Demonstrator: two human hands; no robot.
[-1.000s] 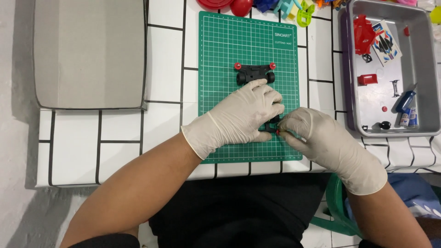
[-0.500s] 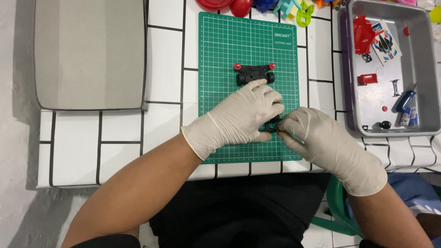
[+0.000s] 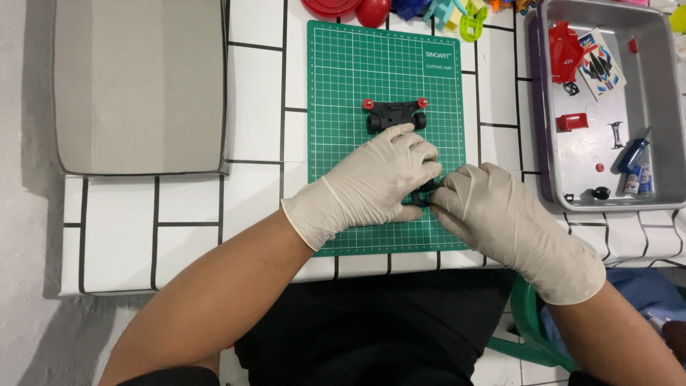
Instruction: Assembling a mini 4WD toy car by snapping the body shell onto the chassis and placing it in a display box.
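White tiled table [image 3: 186, 207] with dark grout lines; flat grey board [image 3: 139, 86] lying at far left. Green cutting mat [image 3: 343, 93] centred ahead of the person, a grey metal tray [image 3: 661, 107] of small red, blue and black parts just right of it, bright plastic toys [image 3: 443, 11] beyond the mat's far edge. Both hands gloved, meeting over the near half of the mat. Left hand [image 3: 371, 182] lies curled, palm down, fingers pinching a small black part [image 3: 423, 194]; right hand [image 3: 500, 214] closed around the same part from the other side, fingertips touching it. Most of the part is hidden between the gloves. A black toy chassis with red posts [image 3: 395, 114] rests on the mat just beyond the left fingers, apart from them. Risk, as I judge it: slick gloves on so small a piece could let it pop free and roll off the mat; the left knuckles could also nudge the chassis.
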